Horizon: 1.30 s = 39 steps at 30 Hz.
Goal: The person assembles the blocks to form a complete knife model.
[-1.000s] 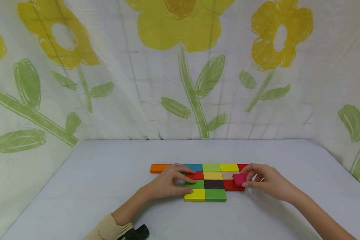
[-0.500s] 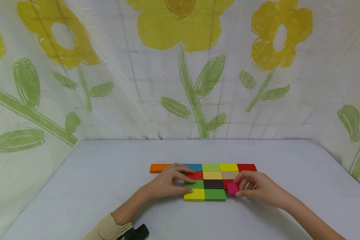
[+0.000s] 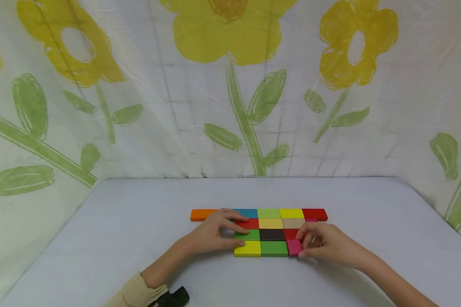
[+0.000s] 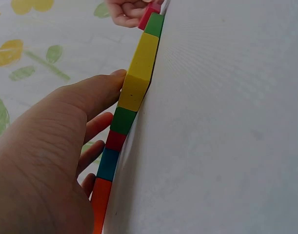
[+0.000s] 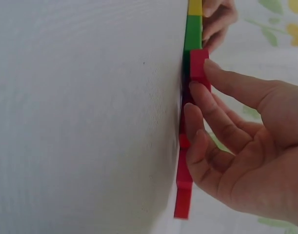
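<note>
Flat coloured blocks lie in several rows on the white table. My right hand pinches a pink block between thumb and fingertips, right at the end of the front green block. In the right wrist view this pink block sits slightly proud of the green one. My left hand rests along the left side of the rows, fingers spread, fingertips on the red block, the green block and the front yellow block.
An orange block extends left in the back row, beside blue, light green, yellow and red ones. Within the rows are a dark block and a beige block. A flower-printed curtain hangs behind the table.
My right hand has brought the pink block toward me and left, from over the red block's right end to the front green block's end. My left hand has stayed in place.
</note>
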Each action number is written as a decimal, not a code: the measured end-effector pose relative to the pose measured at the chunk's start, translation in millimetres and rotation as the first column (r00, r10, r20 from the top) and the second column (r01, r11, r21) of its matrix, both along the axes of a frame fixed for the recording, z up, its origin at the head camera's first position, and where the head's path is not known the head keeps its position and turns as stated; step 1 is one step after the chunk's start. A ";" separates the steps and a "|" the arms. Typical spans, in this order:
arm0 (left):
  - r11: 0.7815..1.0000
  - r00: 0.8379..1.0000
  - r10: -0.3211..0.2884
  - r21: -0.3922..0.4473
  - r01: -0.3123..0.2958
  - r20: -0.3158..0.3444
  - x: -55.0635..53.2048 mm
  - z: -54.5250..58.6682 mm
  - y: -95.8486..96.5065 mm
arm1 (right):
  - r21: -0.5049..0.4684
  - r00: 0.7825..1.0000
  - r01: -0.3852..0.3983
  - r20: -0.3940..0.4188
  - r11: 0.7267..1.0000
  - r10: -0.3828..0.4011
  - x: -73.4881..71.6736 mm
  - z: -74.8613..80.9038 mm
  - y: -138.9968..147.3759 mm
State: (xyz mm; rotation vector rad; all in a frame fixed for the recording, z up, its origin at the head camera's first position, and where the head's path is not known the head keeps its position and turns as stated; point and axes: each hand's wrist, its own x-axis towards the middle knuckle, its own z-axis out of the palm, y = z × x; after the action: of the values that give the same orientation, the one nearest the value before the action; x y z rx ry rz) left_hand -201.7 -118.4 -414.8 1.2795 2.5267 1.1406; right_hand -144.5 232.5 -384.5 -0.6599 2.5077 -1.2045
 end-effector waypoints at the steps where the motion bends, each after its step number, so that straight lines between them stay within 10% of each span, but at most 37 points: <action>1: 1.000 1.000 0.001 -0.001 -0.001 0.001 0.1 0.2 0.0 | -0.001 1.000 0.001 0.002 1.000 -0.001 0.1 -0.6 0.0; 39: 1.000 1.000 0.010 -0.019 -0.010 0.009 0.6 1.6 0.8 | 0.004 0.995 0.007 -0.101 1.000 -0.007 -0.7 -7.0 -8.4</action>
State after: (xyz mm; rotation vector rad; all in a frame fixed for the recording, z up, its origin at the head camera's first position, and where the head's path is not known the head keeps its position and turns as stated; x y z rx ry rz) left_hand -201.1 -117.6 -413.2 1.2558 2.5346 1.1191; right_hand -145.2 224.1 -391.5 -0.7290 2.5960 -1.1960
